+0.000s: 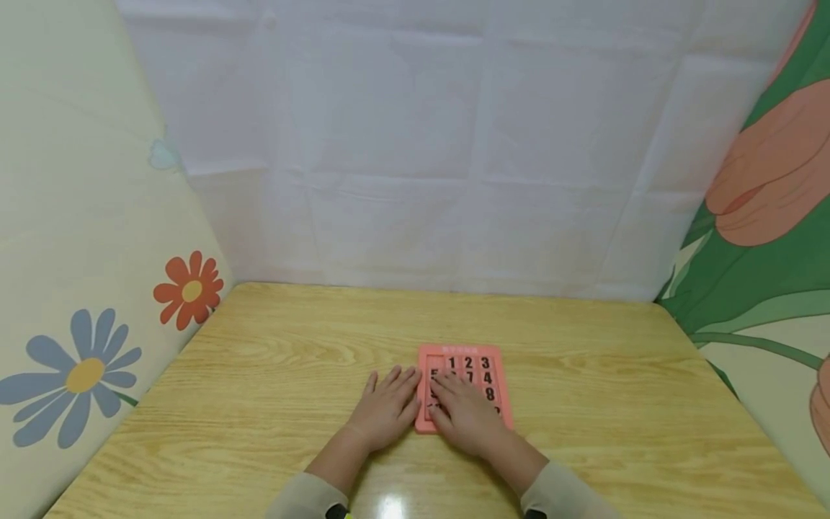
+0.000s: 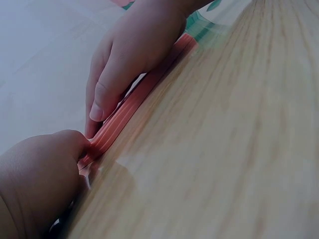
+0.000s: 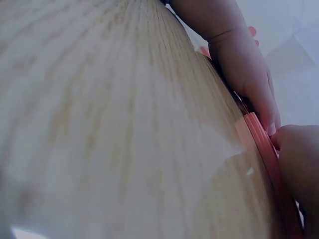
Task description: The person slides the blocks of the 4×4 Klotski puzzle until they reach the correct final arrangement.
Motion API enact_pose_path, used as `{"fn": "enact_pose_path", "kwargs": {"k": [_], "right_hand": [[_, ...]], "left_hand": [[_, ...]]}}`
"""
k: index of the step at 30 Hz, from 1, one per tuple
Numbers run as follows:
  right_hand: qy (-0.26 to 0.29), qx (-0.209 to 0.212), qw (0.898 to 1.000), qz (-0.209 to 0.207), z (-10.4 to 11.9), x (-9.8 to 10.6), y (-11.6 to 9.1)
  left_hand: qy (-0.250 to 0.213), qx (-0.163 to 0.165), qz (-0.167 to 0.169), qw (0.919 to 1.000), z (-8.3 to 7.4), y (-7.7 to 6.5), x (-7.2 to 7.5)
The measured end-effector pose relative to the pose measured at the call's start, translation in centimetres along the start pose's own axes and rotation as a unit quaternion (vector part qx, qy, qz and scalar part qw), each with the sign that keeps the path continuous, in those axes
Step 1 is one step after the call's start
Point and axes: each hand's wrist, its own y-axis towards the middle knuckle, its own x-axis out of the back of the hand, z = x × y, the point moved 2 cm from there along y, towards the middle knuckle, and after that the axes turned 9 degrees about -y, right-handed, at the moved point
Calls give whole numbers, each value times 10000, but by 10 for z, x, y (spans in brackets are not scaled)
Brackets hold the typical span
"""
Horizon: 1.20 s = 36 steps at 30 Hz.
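Note:
A pink sliding number puzzle (image 1: 504, 382) lies flat on the wooden table. Its top row shows a gap at the left corner, then 1, 2 and 3; 5, 7, 4 and 8 show lower down. My right hand (image 1: 470, 414) rests over the board, fingers extended onto the tiles and hiding several of them. Beside the board's left edge, my left hand (image 1: 387, 411) lies palm down, its fingertips at the frame. From the side, in the left wrist view, the left thumb area (image 2: 70, 144) meets the near end of the pink frame (image 2: 129, 107).
The wood-grain table (image 1: 292, 331) extends around the board on all sides. A creased white cloth (image 1: 415, 144) hangs behind it. Flower-printed panels stand at left, with a blue flower (image 1: 84, 375), and at right, with a pink tulip (image 1: 778, 166).

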Motion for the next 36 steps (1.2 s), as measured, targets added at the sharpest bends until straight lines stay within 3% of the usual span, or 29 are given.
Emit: {"fn": "enact_pose_path", "kwargs": {"k": [20, 36], "right_hand": [[195, -15, 9997, -153, 1, -1, -6], [272, -885, 9927, -779, -30, 6, -11]], "left_hand": [[-72, 44, 73, 9999, -1, -2, 1], [-108, 67, 44, 9999, -1, -1, 1]]}}
